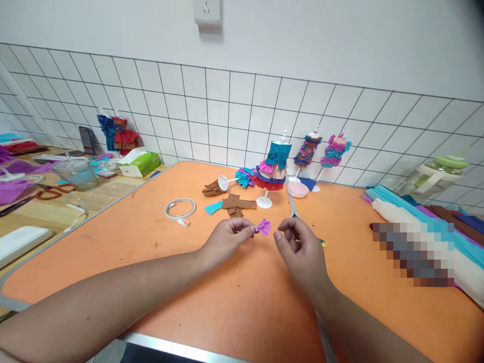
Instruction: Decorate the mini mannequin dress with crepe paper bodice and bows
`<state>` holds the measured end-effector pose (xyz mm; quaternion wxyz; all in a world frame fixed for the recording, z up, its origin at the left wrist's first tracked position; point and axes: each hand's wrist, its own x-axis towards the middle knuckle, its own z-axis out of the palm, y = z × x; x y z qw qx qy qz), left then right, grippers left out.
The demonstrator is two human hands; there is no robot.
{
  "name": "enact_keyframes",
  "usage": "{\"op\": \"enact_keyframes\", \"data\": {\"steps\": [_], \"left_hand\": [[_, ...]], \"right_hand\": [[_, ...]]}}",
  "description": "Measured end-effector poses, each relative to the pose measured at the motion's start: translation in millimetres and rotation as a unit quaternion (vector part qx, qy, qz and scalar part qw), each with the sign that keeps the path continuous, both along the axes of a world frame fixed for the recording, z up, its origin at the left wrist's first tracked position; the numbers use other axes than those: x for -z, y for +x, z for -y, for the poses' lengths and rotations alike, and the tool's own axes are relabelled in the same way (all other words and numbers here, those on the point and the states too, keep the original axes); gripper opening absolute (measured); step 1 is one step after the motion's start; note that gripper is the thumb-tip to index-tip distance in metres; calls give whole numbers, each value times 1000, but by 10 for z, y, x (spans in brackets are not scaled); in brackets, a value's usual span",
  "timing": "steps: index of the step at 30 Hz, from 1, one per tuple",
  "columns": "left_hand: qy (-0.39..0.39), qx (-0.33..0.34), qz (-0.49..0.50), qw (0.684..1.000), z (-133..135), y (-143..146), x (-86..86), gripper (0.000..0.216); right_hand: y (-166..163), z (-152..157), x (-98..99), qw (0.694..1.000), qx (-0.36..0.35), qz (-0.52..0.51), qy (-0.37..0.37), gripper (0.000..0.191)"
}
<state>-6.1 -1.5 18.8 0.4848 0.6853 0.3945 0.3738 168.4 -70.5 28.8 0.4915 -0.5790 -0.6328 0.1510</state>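
My left hand [231, 238] is closed, thumb and forefinger pinching the narrow end of a small gathered purple crepe paper piece [264, 227] above the orange table. The paper fans out towards my right hand [301, 248], which is a short gap away with fingers curled and thumb near the forefinger. Anything in that pinch is too small to make out. Behind my right hand lies something with a yellow-green end [322, 243], mostly hidden. Brown crepe paper strips [239, 202], a blue paper piece [214, 207] and a roll of tape [180, 208] lie beyond my hands.
A dress form in layered paper [273, 166] stands at the back; another [242, 177] lies on its side. Several more stand along the wall. A pink bowl [298, 189] sits behind my right hand. Paper rolls [423, 227] lie right; scissors [53, 192] and a tissue pack [139, 162] left.
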Motion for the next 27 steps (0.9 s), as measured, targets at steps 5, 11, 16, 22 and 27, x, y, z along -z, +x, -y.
{"op": "enact_keyframes", "data": {"steps": [5,11,16,22,27], "left_hand": [[44,-28,-18,998,39,39,3,22],[113,-16,-49,992,99,70,32,16],[95,16,-44,994,110,43,9,20],[51,85,-39,994,43,-44,-40,24],[34,149,-49,987,-11,-71,-71,34]], "right_hand": [[-76,-59,3,937,-125,-217,-244,43],[-126,-95,82,941,-88,-248,-214,32],[-84,-111,126,931,-104,-268,-225,29],[-37,-137,119,947,-116,-221,-200,24],[-13,-141,98,962,-121,-150,-193,17]]}}
